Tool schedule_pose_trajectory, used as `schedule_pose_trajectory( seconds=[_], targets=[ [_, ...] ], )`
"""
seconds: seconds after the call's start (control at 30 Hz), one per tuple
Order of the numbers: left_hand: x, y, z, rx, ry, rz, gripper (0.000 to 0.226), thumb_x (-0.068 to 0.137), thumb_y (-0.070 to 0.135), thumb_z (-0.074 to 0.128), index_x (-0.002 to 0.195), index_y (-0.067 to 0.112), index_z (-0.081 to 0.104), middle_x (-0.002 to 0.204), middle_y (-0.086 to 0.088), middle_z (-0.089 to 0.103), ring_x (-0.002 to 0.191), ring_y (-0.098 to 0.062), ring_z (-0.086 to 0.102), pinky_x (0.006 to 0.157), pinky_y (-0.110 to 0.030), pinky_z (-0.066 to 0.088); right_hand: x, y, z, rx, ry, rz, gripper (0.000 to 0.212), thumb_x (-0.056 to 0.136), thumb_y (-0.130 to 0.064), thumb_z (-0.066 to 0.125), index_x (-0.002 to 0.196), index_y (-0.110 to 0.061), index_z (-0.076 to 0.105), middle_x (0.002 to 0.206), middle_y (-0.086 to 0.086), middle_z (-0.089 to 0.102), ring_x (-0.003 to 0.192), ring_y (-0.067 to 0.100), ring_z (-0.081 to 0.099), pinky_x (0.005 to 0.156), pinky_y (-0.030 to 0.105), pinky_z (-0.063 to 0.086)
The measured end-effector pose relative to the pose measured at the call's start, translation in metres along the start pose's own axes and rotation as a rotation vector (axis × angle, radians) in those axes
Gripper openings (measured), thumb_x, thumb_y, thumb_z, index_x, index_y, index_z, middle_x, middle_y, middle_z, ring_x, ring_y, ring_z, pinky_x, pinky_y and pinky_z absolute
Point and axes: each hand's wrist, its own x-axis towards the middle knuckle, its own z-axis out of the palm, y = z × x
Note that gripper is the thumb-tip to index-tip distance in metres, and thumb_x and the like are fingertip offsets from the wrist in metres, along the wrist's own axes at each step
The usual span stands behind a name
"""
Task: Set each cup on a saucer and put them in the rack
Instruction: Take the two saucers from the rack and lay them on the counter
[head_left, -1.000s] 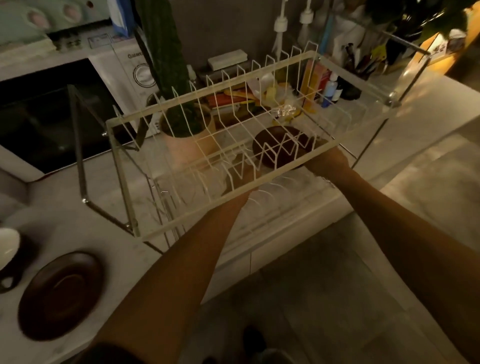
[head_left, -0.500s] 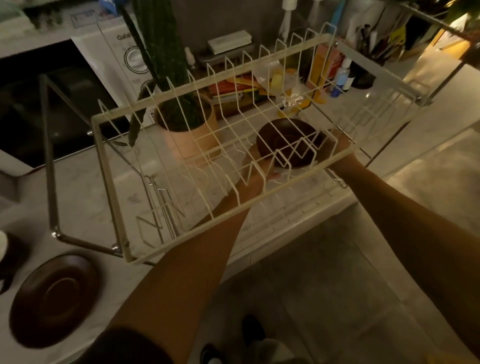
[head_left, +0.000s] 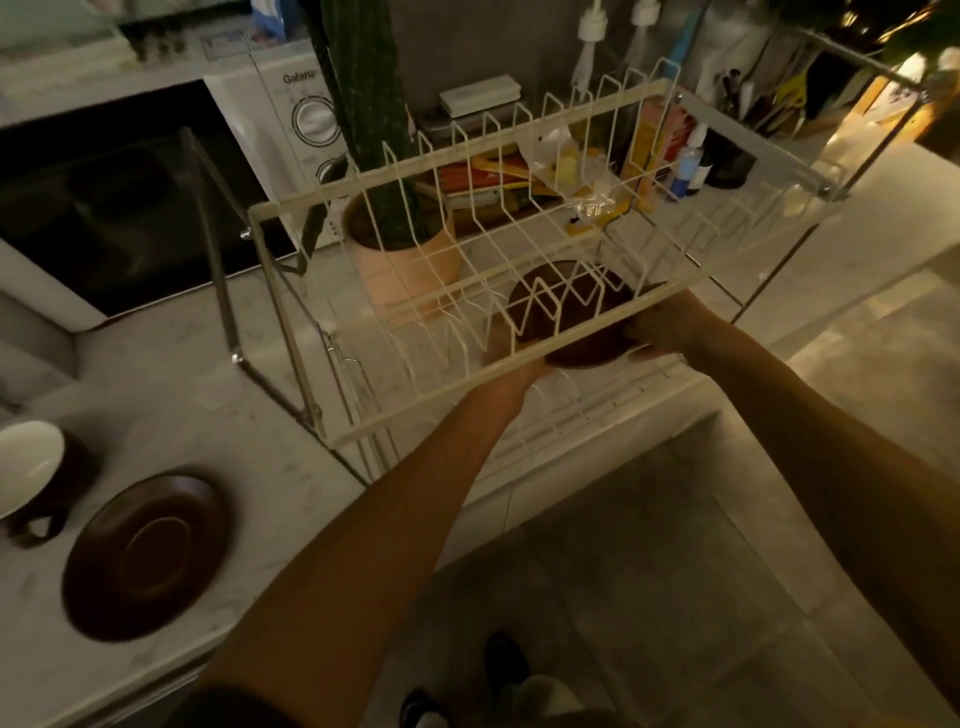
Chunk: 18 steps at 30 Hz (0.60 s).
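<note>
Both my hands hold a dark brown saucer (head_left: 571, 312) under the upper tier of the white wire rack (head_left: 291, 202). My left hand (head_left: 511, 364) grips its left edge and my right hand (head_left: 670, 325) its right edge. The wires cross over the saucer, so I cannot tell whether a cup stands on it. A second brown saucer (head_left: 145, 556) lies bare on the marble counter at the lower left. Beside it, at the far left edge, stands a brown cup (head_left: 31, 467) with a white inside.
A cactus in a pink pot (head_left: 400, 260) stands behind the rack, next to a white microwave (head_left: 296, 119). A dark cooktop (head_left: 104, 197) fills the left. Bottles (head_left: 691, 166) and clutter sit at the back right. The counter edge drops to a tiled floor.
The view has swung, so the rack sits further right in the picture. My hands still hold the saucer under the upper tier, now closer to the rack's front rail.
</note>
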Motion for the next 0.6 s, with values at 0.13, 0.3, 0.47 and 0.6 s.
schedule_pose_trajectory(
  seconds=[0.13,0.3,0.47,0.6],
  targets=[
    [-0.033,-0.002,-0.01,0.049,0.068,0.057,0.045,0.089,0.01,0.058,0.133,0.011,0.052,0.131,-0.013,0.059,0.115,-0.029,0.06,0.093,-0.043,0.054,-0.023,0.002,0.001,-0.031,-0.033,0.015,0.055,0.086,0.01,0.059,0.138,-0.004,0.046,0.101,0.011,0.065,0.074,0.021,0.067,0.057,0.031,0.056],
    [-0.082,-0.009,-0.03,-0.008,0.043,0.122,0.058,0.081,-0.002,0.062,0.132,0.015,0.04,0.128,-0.009,0.054,0.119,-0.029,0.056,0.097,-0.049,0.051,-0.06,0.009,0.005,-0.04,-0.083,0.026,0.041,0.09,0.004,0.06,0.13,-0.002,0.055,0.086,0.011,0.068,0.07,0.023,0.071,0.047,0.027,0.06],
    [-0.123,-0.023,-0.052,-0.041,-0.048,0.096,0.047,0.08,-0.006,0.061,0.1,0.031,0.039,0.105,-0.001,0.05,0.103,-0.023,0.059,0.075,-0.043,0.061,-0.095,0.025,0.013,-0.011,-0.078,0.039,0.029,0.095,-0.008,0.059,0.124,-0.008,0.053,0.088,0.016,0.068,0.058,0.027,0.074,0.046,0.032,0.06],
    [-0.16,-0.031,-0.078,-0.012,-0.127,0.126,0.047,0.081,-0.007,0.06,0.084,0.037,0.043,0.091,0.007,0.052,0.08,-0.01,0.059,0.052,-0.025,0.059,-0.124,0.034,0.023,-0.101,-0.233,0.047,0.027,0.094,-0.011,0.06,0.119,-0.017,0.05,0.091,0.016,0.072,0.065,0.029,0.076,0.047,0.03,0.058]
  ],
)
